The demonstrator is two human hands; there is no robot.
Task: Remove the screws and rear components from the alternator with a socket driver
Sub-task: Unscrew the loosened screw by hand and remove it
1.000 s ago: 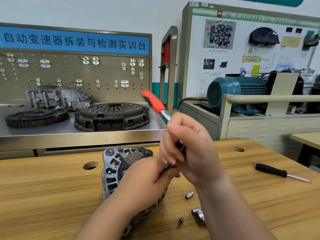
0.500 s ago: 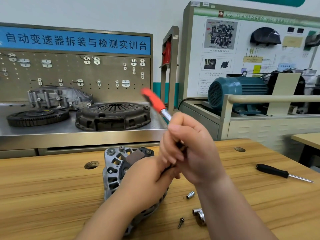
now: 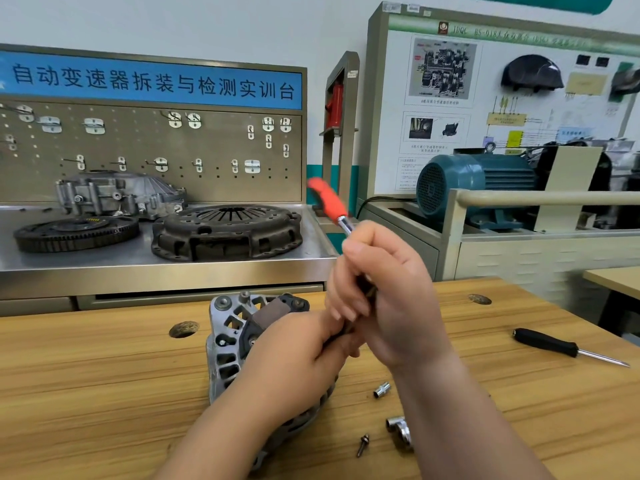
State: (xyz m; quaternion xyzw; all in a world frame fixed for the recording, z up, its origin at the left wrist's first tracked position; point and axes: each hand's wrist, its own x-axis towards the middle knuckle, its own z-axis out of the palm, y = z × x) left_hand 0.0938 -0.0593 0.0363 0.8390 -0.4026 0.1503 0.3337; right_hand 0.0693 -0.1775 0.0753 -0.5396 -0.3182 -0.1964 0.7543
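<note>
Here the right hand [image 3: 391,299] had its fingers [image 3: 346,306] curled tightly round the shaft of the socket driver [image 3: 329,202]. The driver's smooth red handle and a short length of bright steel stuck up and leftward above the thumb. The left hand [image 3: 294,355] lay over the alternator [image 3: 228,337], with its fingers bent in where the driver's dark lower end came down. Whether they pinched the tool or the housing could not be told, as the contact was hidden.

The alternator stood on its edge on the wooden table [image 3: 86,393], near the front middle, under both hands. Its cast grey housing was ribbed and pierced with slots, and a dark plastic part sat at its top.

To the right of it on the grained tabletop lay a small loose screw [image 3: 363,444], a short chrome socket [image 3: 381,389] and a larger shiny fitting [image 3: 400,429]. A black-handled screwdriver [image 3: 547,342] with a thin steel shank lay well apart, farther right.
</note>
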